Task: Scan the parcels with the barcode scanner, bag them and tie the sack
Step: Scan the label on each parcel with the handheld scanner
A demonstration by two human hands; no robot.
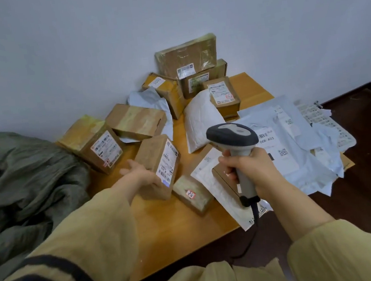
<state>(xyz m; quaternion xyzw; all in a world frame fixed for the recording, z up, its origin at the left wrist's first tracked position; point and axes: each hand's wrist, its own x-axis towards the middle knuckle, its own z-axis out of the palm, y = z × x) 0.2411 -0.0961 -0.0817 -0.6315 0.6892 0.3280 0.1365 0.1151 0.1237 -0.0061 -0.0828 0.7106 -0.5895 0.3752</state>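
Note:
My left hand (140, 173) grips a small brown cardboard parcel (157, 167) from its left side and holds it tilted, its white label facing right. A small blue light spot shows on the label's lower end. My right hand (251, 169) is closed around the handle of a grey and black barcode scanner (233, 139), whose head points left toward that parcel. A dark green sack (24, 183) lies crumpled at the left of the wooden table (173, 223). Several more cardboard parcels and white mailer bags lie on the table.
More boxes (187, 57) are stacked at the back against the white wall. White and grey mailers (298, 150) cover the table's right side and overhang its edge. A small taped box (192, 194) lies below the held parcel. The scanner's cable hangs off the front edge. Dark floor lies to the right.

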